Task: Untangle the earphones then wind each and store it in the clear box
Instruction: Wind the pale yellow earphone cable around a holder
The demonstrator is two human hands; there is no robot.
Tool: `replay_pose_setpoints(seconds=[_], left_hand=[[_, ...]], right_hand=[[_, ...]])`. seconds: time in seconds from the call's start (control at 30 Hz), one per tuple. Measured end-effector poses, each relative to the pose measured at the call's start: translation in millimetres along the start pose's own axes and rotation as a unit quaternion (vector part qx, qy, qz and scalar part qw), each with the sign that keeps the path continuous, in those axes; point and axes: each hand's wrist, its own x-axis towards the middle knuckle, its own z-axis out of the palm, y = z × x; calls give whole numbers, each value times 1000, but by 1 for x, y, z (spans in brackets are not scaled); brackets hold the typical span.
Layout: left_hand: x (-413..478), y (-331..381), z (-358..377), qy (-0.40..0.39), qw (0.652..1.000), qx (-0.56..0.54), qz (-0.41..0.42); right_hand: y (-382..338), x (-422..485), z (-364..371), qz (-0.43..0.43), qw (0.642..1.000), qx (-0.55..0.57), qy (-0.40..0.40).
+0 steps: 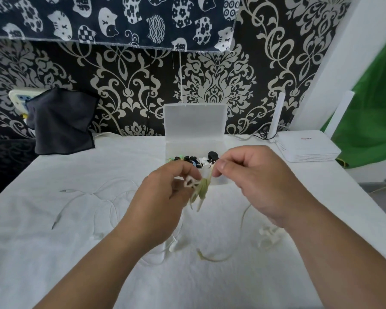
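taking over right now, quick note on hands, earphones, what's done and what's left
Left grip holds the part-wound green earphones; right grip pinches the cord just above the bundle.
The cord's loose tail trails on the table.
Clear box stands open behind the hands, with several earphones already inside.
White earphones lie loose on the table to the left, unwound.
Left: finish winding the green pair, box it, then wind and box the white ones.

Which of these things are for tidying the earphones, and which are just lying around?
For the job:
- left hand and right hand, pinching the green earphones
- white earphones on the table
- clear box, lid open

Just lying about:
- white router
- dark cloth
- cat-print cloth
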Motion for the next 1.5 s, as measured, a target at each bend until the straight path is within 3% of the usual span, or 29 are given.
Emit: replay_pose_setpoints(seconds=[0.13,0.27,0.53,0.67,0.8,1.1,1.3,1.5], left_hand=[[0,4,0,-46,995,-89,-3],[1,3,-1,-73,984,-164,6],[3,1,0,-58,965,-253,28],[5,-1,1,7,961,-276,22],[5,-2,-1,72,970,-230,-7],[4,-2,-3,128,983,-128,-21],[2,4,-3,135,987,-82,-14],[-1,0,4,92,987,121,61]], right_hand=[[8,3,-2,-25,996,-34,77],[14,5,-1,-13,995,-8,95],[19,8,11,77,997,19,19],[20,4,23,122,987,34,-99],[13,-3,28,111,974,28,-195],[7,-6,18,107,960,59,-251],[3,-6,17,100,971,43,-214],[-5,-6,7,13,989,40,-138]])
